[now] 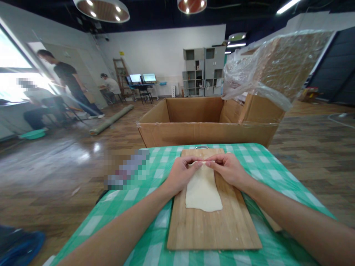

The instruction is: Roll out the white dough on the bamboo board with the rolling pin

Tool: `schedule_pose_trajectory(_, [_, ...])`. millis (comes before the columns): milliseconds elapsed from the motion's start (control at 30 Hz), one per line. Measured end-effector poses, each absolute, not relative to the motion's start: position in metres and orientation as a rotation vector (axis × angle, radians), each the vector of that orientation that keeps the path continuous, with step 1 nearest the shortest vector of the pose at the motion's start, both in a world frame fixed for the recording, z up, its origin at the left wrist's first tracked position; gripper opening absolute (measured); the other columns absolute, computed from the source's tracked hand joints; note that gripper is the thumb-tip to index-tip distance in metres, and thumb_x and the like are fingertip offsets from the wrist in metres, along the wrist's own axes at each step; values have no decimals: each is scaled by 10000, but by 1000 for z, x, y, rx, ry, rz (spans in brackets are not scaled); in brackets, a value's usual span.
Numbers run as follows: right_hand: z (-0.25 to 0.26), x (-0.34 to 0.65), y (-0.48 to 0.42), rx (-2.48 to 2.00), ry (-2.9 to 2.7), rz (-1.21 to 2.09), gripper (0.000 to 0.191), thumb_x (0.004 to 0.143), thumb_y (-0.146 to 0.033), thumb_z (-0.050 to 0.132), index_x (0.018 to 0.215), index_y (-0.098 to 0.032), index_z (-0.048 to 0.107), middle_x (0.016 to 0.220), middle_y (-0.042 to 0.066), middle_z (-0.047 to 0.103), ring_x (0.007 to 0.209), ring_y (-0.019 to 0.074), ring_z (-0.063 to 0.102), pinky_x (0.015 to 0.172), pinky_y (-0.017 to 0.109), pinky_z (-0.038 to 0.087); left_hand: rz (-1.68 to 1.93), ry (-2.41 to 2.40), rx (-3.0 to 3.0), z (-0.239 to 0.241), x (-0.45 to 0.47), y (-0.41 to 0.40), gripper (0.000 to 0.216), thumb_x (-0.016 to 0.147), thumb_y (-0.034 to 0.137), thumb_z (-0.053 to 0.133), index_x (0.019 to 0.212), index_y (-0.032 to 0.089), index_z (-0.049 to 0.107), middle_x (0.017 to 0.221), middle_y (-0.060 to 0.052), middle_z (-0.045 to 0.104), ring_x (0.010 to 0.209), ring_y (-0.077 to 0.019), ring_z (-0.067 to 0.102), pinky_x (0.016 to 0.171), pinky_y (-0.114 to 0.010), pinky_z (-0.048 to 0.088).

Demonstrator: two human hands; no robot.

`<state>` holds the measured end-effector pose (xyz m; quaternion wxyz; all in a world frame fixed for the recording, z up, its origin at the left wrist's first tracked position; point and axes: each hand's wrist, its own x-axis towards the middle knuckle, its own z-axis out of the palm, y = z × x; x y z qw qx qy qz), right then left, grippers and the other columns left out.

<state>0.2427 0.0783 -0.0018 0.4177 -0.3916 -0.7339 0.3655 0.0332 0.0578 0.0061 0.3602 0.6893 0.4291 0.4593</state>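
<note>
A flat, pale sheet of dough (pixel 203 192) lies lengthwise on a wooden cutting board (pixel 213 232). Its near edge is wide and slightly wavy, while the far end narrows between my hands. My left hand (pixel 185 171) pinches the far edge from the left, thumb and fingers pressed together. From the right, my right hand (pixel 226 168) pinches the same edge, its fingertips close to those of the left. The dough right under the fingertips is partly hidden.
The board rests on a green-and-white checked tablecloth (pixel 155 173). A blurred-out object (pixel 129 170) lies at the table's left edge. Another wooden piece (pixel 270 220) shows partly under my right forearm. Beyond the table stands a large open cardboard box (pixel 205 133). People are at the far left.
</note>
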Motion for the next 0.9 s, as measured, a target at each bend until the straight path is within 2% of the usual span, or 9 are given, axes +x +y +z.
schedule_pose_trajectory(100, [-2,243,78,-979,-1830,883,272,917,-437,689,943,-196,810,915,74,796,806,238,715,664,323,539,1215,1097,1770,8,35,57,255,867,378,750,1047,201,786,1097,-79,788,990,-241,723,873,-344,535])
schedule_pose_trajectory(300, [9,237,67,-913,-1866,921,245,892,-391,739,1047,-212,799,942,56,798,776,209,711,656,297,534,1169,1156,1836,12,35,54,186,877,382,744,916,214,813,930,-50,803,855,-218,719,803,-321,517])
schedule_pose_trajectory(433, [9,238,67,-956,-1897,834,199,922,-378,700,945,-217,815,827,42,783,697,192,678,600,285,494,1171,1140,1793,10,34,55,212,870,407,749,935,214,810,930,-51,800,868,-218,715,787,-313,517])
schedule_pose_trajectory(567, [-1,242,75,-971,-1787,799,186,908,-364,700,872,-192,761,813,41,750,692,178,650,600,281,475,1196,1051,1685,6,32,59,276,887,423,726,1037,199,787,1011,-67,790,877,-210,708,770,-309,526])
schedule_pose_trajectory(667, [-3,242,76,-901,-1745,899,187,906,-372,702,946,-192,738,860,43,754,745,187,676,646,288,511,1161,1065,1685,3,31,60,273,887,431,726,1005,197,803,962,-62,792,830,-200,694,739,-301,519])
schedule_pose_trajectory(767, [2,240,73,-850,-1820,938,235,922,-381,693,1072,-216,769,1017,68,791,917,233,728,798,345,566,1146,1064,1693,2,31,60,265,861,436,756,973,202,813,957,-61,795,829,-205,695,724,-299,516])
schedule_pose_trajectory(833, [4,239,70,-868,-1862,886,219,925,-388,696,1046,-241,804,1050,67,800,964,257,741,867,383,570,1155,1048,1628,3,32,60,301,843,454,772,989,191,799,952,-71,794,811,-205,700,696,-293,518])
schedule_pose_trajectory(900, [4,239,69,-904,-1847,828,195,911,-399,718,989,-257,826,1011,60,809,927,265,755,868,397,578,1153,1037,1545,4,32,59,378,821,472,791,1068,186,766,884,-63,786,746,-189,698,645,-275,509])
